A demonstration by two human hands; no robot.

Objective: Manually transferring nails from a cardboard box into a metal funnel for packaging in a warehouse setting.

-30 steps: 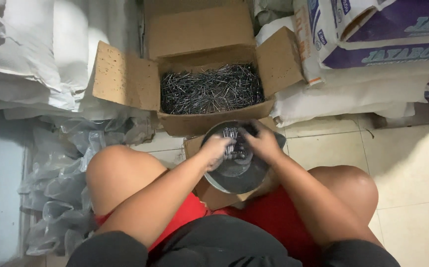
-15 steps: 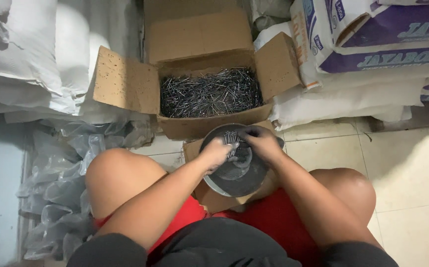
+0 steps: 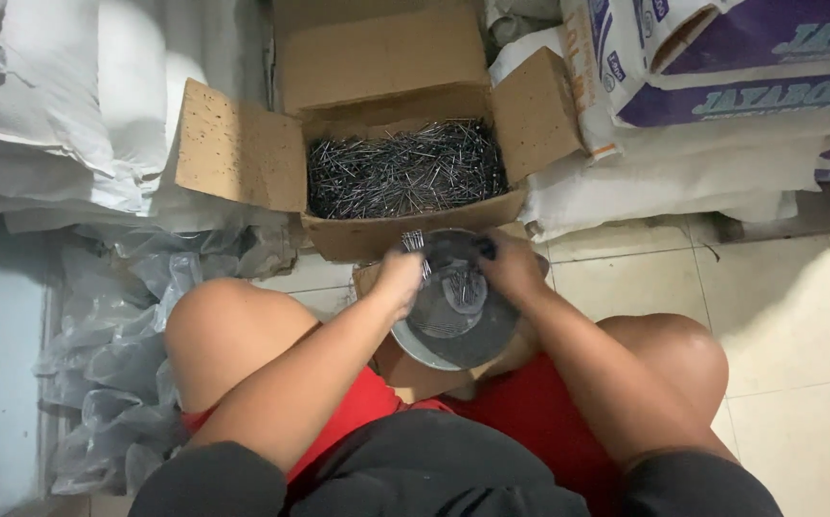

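The left hand is clenched on a few nails over the metal bowl that the right hand grasps by its rim between the knees, so sharp points could prick fingers or nails could fall beside the bowl.

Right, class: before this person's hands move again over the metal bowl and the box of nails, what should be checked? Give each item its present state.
1. Left hand has a bunch of nails in its grip above the bowl's rim: ok.
2. Right hand steadies the metal bowl: ok.
3. Bowl sits level: not ok, tilted.
4. Cardboard box flaps open, loose nails reachable: ok.
5. Nails already in the bowl: ok, a few.
6. Stray nails on the tiled floor: cannot tell.
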